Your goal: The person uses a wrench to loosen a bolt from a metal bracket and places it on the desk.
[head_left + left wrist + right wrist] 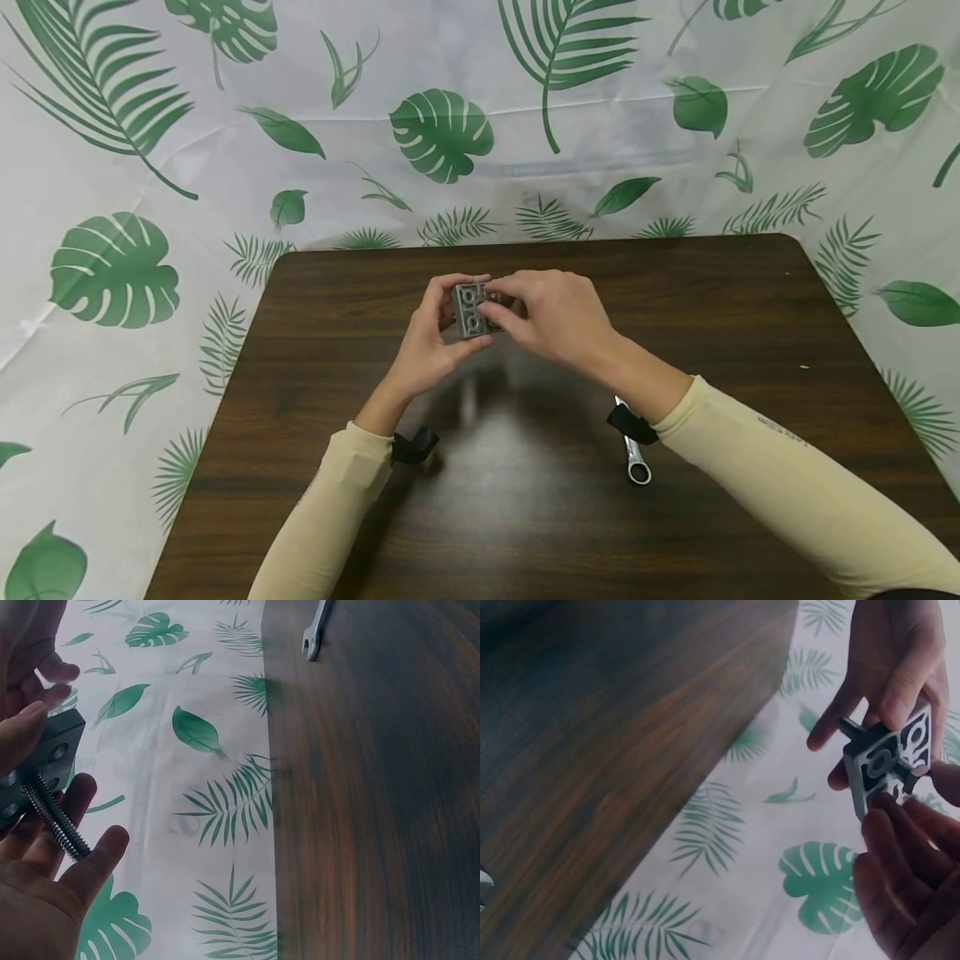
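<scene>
A grey metal block [471,310] with several round holes is held above the table by my left hand [431,342], thumb at its near edge and fingers at the far edge. In the left wrist view, a threaded bolt [56,817] sticks out of the block [64,739] toward the left hand [45,900]. My right hand [558,317] works at the block's recessed face. There, in the right wrist view, its thumb and fingers pinch a small threaded bolt [906,771] standing out of the block [877,765]. Fingers hide part of that bolt.
A combination wrench [637,467] lies on the dark wooden table [525,517], partly under the right wrist. A tiny pale scrap [804,367] is at the table's right. Behind hangs a white sheet [337,167] printed with green leaves.
</scene>
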`<state>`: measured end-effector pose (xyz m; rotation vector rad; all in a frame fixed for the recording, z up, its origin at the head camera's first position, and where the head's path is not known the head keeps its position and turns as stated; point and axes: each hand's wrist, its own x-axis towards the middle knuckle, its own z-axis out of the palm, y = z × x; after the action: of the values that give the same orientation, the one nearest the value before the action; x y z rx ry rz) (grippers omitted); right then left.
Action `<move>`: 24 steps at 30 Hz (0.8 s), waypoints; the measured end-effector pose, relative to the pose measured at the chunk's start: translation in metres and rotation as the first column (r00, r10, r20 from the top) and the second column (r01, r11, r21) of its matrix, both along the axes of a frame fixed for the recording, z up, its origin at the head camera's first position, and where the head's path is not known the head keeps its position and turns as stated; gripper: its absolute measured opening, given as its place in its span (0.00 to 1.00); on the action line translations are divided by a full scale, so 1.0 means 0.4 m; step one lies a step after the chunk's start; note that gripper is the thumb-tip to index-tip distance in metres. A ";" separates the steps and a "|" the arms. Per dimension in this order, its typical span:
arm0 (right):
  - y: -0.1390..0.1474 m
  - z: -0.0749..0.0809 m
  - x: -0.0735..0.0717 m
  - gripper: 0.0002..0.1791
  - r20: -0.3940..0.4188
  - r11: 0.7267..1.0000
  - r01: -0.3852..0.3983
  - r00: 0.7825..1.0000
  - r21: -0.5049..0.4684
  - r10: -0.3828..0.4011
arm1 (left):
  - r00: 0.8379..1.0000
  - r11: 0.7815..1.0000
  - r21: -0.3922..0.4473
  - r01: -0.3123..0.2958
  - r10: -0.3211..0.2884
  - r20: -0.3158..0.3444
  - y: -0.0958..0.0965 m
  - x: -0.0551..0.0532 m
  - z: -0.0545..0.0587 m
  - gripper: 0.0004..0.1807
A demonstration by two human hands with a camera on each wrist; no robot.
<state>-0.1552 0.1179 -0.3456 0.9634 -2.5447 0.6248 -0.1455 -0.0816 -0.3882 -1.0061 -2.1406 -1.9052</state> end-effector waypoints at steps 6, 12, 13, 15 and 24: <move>-0.003 0.006 0.001 0.14 0.068 0.999 0.013 0.998 0.037 -0.016 | 1.000 1.000 -0.011 -0.002 0.002 -0.005 0.001 0.002 0.003 0.38; 0.000 -0.001 0.000 0.14 -0.050 0.996 -0.091 0.994 0.021 0.092 | 1.000 1.000 -0.007 -0.019 0.019 -0.003 -0.001 0.002 0.006 0.38; 0.000 -0.003 0.000 0.14 -0.068 0.994 -0.107 0.992 0.015 0.107 | 1.000 1.000 -0.008 -0.020 0.020 -0.002 -0.001 0.002 0.006 0.38; 0.000 -0.007 0.000 0.13 -0.089 0.993 -0.118 0.989 0.006 0.118 | 1.000 1.000 -0.012 -0.021 0.021 -0.001 -0.002 0.003 0.005 0.39; -0.007 -0.004 0.006 0.15 0.011 1.000 0.014 1.000 0.008 -0.014 | 1.000 1.000 -0.008 -0.003 0.003 -0.008 -0.002 0.002 0.002 0.38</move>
<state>-0.1528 0.1153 -0.3471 0.9469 -2.5631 0.6180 -0.1447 -0.0825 -0.3876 -1.0098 -2.1463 -1.8897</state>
